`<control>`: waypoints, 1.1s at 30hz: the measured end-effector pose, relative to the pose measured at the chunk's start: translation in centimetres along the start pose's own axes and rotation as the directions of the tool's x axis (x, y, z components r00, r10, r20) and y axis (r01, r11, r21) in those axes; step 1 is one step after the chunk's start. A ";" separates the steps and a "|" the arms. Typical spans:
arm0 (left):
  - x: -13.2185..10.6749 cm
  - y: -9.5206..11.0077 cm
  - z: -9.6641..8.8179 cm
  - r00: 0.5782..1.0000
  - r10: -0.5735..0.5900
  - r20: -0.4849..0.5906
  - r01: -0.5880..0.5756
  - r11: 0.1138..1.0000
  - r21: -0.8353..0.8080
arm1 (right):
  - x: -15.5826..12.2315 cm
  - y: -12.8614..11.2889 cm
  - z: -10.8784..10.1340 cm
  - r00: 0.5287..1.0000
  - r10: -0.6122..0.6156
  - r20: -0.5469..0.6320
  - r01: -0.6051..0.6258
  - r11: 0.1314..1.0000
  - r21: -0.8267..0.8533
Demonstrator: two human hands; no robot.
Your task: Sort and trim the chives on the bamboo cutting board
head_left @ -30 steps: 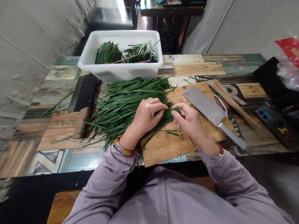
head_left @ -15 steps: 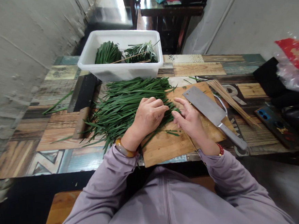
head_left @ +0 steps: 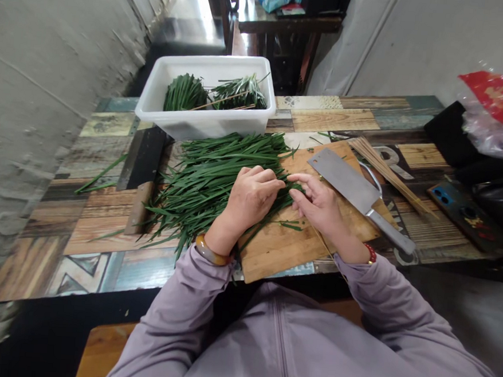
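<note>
A wide pile of garlic chives (head_left: pixel 218 172) lies across the table and onto the left side of a wooden cutting board (head_left: pixel 273 250). My left hand (head_left: pixel 253 195) is closed over the stem ends of some chives at the board's edge; its fingertips are partly hidden. Facing it, my right hand (head_left: pixel 316 201) has its thumb and forefinger a little apart at the stem ends, the other fingers curled. A thin bamboo skewer (head_left: pixel 324 242) runs from under that palm toward my body. Short cut bits of chive (head_left: pixel 292 226) lie on the board.
A cleaver (head_left: pixel 347 181) rests on the board's right side, beside a bundle of skewers (head_left: pixel 393 172). Behind the pile stands a white plastic tub (head_left: pixel 208 119) with chive bundles inside. A dark, flat object with a wooden end (head_left: pixel 138 206) lies left; a red plastic bag (head_left: pixel 501 102) sits far right.
My right hand's forefinger has come down and closer to the left hand's fingertips. The left hand stays nearly in place; the view has shifted slightly.
</note>
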State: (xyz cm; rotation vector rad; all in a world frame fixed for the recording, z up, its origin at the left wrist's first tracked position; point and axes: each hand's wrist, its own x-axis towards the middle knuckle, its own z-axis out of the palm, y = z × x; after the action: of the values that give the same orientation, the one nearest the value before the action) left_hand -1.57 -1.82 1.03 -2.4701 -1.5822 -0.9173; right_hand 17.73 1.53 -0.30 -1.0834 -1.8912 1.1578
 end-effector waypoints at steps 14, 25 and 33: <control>-0.4 0.0 -0.1 0.998 -0.022 0.054 0.025 0.998 -0.052 | 0.4 0.3 0.7 1.000 -0.003 -0.014 0.003 0.999 -0.035; 0.2 1.0 -1.5 0.948 -0.297 0.116 0.317 0.844 -0.432 | 0.3 -0.2 0.7 0.992 -0.124 -0.020 0.123 0.991 -0.044; 0.9 2.7 -5.2 0.900 -0.391 0.190 0.400 0.573 -0.715 | -0.2 -5.2 -0.9 0.922 -0.388 0.014 0.387 0.917 -0.099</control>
State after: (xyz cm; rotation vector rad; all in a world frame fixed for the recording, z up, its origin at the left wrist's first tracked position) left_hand -1.33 -4.24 6.38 -2.5577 -2.1494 -1.9860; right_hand 17.01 0.31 4.80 -0.7110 -2.0592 0.8400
